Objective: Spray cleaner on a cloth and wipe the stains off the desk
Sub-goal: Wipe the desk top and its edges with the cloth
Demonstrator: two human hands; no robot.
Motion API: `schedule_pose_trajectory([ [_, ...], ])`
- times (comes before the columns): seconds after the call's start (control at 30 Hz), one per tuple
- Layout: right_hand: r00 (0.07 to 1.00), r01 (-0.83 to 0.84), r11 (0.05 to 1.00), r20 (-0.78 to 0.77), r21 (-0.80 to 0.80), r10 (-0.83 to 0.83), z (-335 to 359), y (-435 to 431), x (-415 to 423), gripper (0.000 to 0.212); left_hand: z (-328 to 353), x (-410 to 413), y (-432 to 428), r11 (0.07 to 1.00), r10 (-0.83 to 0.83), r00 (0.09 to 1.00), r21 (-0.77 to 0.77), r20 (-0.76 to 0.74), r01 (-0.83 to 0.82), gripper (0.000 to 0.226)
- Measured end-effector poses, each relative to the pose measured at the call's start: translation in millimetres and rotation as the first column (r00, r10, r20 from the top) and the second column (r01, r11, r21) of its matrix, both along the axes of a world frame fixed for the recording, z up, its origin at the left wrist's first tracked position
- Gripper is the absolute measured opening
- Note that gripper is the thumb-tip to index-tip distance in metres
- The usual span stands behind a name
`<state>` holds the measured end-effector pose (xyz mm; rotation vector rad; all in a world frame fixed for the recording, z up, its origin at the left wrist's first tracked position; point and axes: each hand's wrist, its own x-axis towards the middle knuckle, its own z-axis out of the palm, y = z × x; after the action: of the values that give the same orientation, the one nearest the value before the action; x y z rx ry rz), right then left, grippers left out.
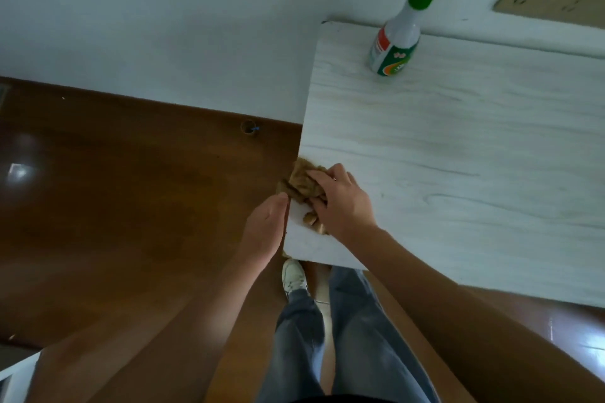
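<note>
The cloth [299, 185] is brown and all bunched up. It lies on the desk [458, 157], right at the left side edge, close to the near corner. A bit of the cloth hangs out over the floor [131, 190]. Its long way runs along that edge.

The right hand [340, 203] is on top of the cloth. Its fingers bend down over the cloth and hold it against the desk. This hand comes at the cloth from the desk side.

The left hand [266, 226] is on the other side of the cloth, out past the edge. Its fingers are straight and close together. The tips just touch the part of the cloth that hangs out. I cannot tell if it is cupped to catch dirt.

So both hands are at the cloth, one on each side. The right hand has it, so I think that hand does the wiping. To rub more desk, the cloth must go away from the edge, toward the middle.

The spray bottle [394, 46] stands far from the cloth, by the wall. No hand is on it.
</note>
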<state>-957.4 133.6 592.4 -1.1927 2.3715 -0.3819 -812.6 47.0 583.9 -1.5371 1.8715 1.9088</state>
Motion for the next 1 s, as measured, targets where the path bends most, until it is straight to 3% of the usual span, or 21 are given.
schedule_pose_trajectory([
  [0.1,0.993,0.117,0.993,0.011,-0.026,-0.117,16,21,-2,0.048,7,7,4,0.986,-0.122,0.990,-0.110,0.067,0.129,0.038],
  [0.3,0.950,0.304,0.952,-0.070,-0.034,-0.306,57,81,-40,0.052,29,3,10,0.878,-0.249,0.940,-0.356,0.233,0.320,0.043],
  [0.43,0.929,0.353,0.936,-0.124,0.003,-0.350,66,110,-77,0.053,34,-15,19,0.639,-0.342,0.869,-0.591,0.357,0.493,0.048],
  [0.63,0.957,0.278,0.958,-0.103,0.066,-0.271,37,121,-116,0.059,21,-68,49,0.318,-0.545,0.705,-0.667,0.453,0.674,0.052],
  [0.73,0.974,0.224,0.969,0.008,0.106,-0.226,24,128,-115,0.070,8,-83,62,0.311,-0.547,0.687,-0.646,0.478,0.697,0.051],
  [0.87,0.887,0.458,0.888,0.096,-0.040,-0.452,19,141,-126,0.050,4,-103,68,0.392,-0.449,0.791,-0.703,0.416,0.593,0.047],
  [1.0,0.894,0.427,0.894,0.086,0.137,-0.440,20,152,-149,0.039,5,-138,66,0.429,-0.440,0.836,-0.741,0.328,0.517,0.041],
])
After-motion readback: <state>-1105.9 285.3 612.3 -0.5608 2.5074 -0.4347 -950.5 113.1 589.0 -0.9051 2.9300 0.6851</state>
